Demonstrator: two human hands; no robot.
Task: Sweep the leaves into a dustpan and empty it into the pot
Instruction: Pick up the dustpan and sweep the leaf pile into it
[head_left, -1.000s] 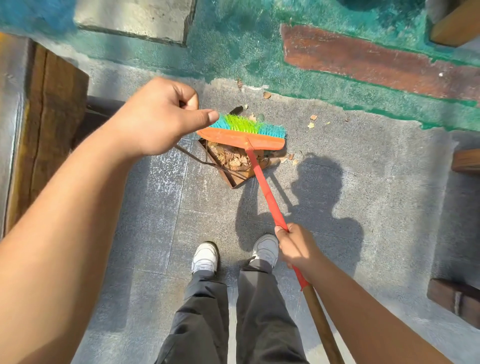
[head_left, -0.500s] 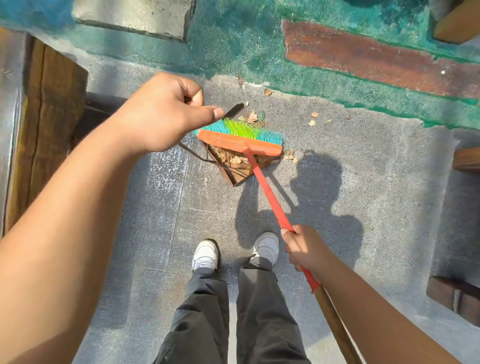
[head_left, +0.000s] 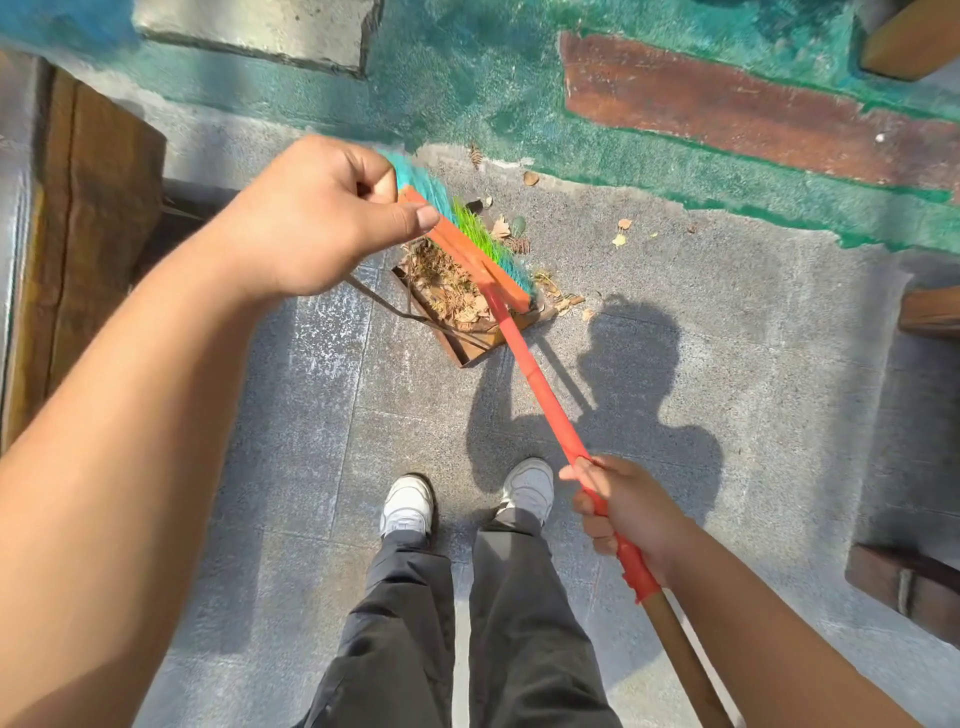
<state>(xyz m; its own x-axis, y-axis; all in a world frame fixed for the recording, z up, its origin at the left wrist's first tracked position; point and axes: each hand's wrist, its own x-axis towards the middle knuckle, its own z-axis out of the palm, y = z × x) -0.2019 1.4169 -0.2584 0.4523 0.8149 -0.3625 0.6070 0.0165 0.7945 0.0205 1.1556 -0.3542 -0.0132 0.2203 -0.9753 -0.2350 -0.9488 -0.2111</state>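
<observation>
- I stand on a grey speckled concrete floor (head_left: 727, 405) outdoors, in strong sun; my shadow falls toward 1 o'clock from my white shoes (head_left: 527, 488).
- Across the top, from 10 to 2 o'clock, the floor is painted teal (head_left: 467, 93) with a rust-brown strip (head_left: 727, 114) at 1 o'clock.
- A wooden bench (head_left: 88, 208) runs along 9 o'clock; more wood pieces sit at the edge at 3 and 4 o'clock.
- The broom (head_left: 540, 395) has its long axis running from my right hand at 5 o'clock up to its head at 12 o'clock; the orange head (head_left: 462, 249) lies slanted from 11 toward 1 o'clock, with its teal and green bristles turned away from me.
- The dustpan (head_left: 467, 348), a rusty metal tray, lies on the floor at 12 o'clock just under the broom head, its mouth facing away from me.
- Dry brown leaves (head_left: 447, 286) are heaped inside it; a few loose ones lie just beyond the bristles and toward 1 o'clock.
- My left hand (head_left: 311, 218) is closed in a fist above the pan, thumb laid forward; thin wire rods run up from the pan toward it, but I cannot tell what it grips.
- My right hand (head_left: 623, 509) is wrapped round the orange handle, just above the bare wooden end.
</observation>
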